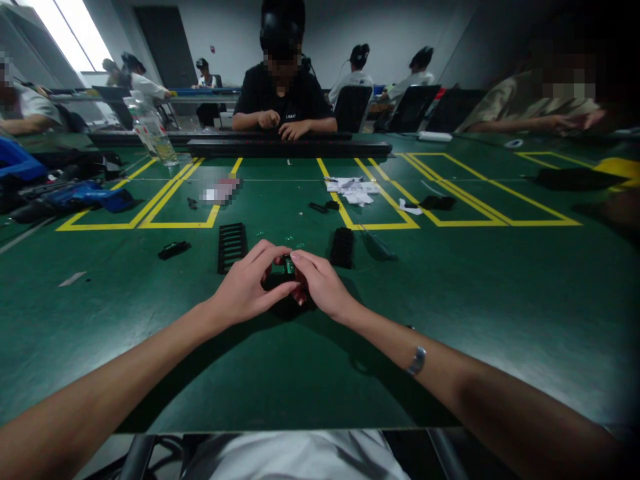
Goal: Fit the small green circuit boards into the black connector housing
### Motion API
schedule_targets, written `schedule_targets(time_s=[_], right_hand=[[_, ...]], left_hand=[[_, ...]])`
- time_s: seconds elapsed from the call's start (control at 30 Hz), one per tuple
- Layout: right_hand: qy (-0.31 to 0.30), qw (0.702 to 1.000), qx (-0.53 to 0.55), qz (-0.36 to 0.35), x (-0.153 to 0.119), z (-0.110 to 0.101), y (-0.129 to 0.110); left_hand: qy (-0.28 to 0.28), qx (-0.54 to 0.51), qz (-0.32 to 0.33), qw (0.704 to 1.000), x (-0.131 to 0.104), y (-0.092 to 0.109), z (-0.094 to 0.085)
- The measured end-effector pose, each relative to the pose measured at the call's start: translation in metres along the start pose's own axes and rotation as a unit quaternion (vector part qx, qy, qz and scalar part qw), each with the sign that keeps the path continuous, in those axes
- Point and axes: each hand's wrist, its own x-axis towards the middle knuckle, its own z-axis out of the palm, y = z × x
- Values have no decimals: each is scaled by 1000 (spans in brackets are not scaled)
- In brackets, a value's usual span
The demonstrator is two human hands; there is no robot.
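Observation:
Over the green table, my left hand and my right hand meet fingertip to fingertip. Between them is a small dark part with a green, shiny face; its exact kind I cannot make out. The fingers of both hands are curled round it, and they hide its sides. Left of my hands lies a black slotted rack. A second black ridged block lies on the right. A few tiny clear pieces rest just beyond my fingertips. Dark shadow covers the tabletop under my hands.
A small black part lies to the left. Farther back are crumpled white paper, a plastic bottle, blue tools and a long black bar. A person in black sits opposite. Yellow tape marks the table.

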Motion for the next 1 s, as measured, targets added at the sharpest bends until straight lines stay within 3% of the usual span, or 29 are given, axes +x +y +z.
schedule_targets(time_s=[0.37, 0.53, 0.73, 1.0], right_hand=[[-46, 999, 12, 2, 0, 0, -1], [-80, 997, 8, -18, 0, 0, -2], [-70, 997, 17, -18, 0, 0, 2], [-30, 997, 71, -7, 6, -8, 6]], left_hand=[[58, 11, 0, 998, -1, -3, 3], [95, 2, -49, 994, -2, -7, 5], [89, 13, -84, 992, -2, -7, 6], [79, -16, -41, 996, -4, -7, 7]])
